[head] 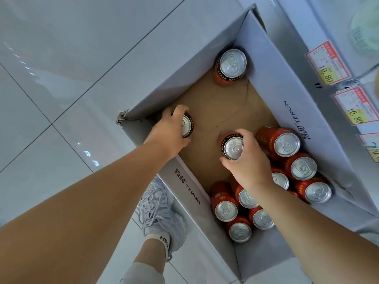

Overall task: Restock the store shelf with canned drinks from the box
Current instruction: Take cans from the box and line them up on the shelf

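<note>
Nearest, a sock (164, 238) bears lettering that may read "HIGH", though it is blurred. The white box (187, 187), printed "TERUN", holds clustered red cans (225, 208) in its near right corner. The right hand (250, 160) curls round the middle can (232, 147); the left hand (170, 128) grips the left can (187, 126) by the wall. A lone can (231, 64) stands in the far corner. Beyond, price tags (328, 64) read "10.80".

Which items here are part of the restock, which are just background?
Job: box; left hand gripping left can; right hand gripping right can; lone corner can; clustered cans.
Background: price tags; sneaker; floor tiles.
</note>
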Available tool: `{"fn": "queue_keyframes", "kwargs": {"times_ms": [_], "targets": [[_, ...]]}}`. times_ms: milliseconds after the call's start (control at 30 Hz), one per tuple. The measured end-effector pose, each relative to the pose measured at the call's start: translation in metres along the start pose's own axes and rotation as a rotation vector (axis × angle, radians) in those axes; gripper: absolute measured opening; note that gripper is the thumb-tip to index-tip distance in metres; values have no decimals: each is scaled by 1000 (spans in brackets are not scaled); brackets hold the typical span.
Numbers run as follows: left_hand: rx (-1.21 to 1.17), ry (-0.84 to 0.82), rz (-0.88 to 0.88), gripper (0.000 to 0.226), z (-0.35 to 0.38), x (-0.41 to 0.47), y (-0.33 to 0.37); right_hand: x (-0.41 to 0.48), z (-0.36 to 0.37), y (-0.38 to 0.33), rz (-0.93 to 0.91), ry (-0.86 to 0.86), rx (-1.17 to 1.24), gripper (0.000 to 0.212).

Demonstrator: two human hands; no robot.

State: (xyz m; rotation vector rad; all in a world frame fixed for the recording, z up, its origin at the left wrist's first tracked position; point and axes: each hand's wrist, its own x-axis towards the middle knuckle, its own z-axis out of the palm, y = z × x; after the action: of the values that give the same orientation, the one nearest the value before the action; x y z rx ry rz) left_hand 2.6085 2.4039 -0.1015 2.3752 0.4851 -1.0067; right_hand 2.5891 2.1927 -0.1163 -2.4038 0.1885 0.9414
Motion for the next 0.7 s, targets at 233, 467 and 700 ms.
{"fn": "queue_keyframes", "kwargs": {"times_ms": [233, 467, 700], "targets": [[-118, 96, -20, 71, -37, -64, 30, -49, -66, -38, 58, 107, 90, 68], [-227, 278, 33, 66, -155, -215, 111, -169, -215, -125, -69, 205, 193, 65], [-320, 509, 271, 70, -307, -400, 231, -336, -410, -229, -206, 394, 318, 62]]}}
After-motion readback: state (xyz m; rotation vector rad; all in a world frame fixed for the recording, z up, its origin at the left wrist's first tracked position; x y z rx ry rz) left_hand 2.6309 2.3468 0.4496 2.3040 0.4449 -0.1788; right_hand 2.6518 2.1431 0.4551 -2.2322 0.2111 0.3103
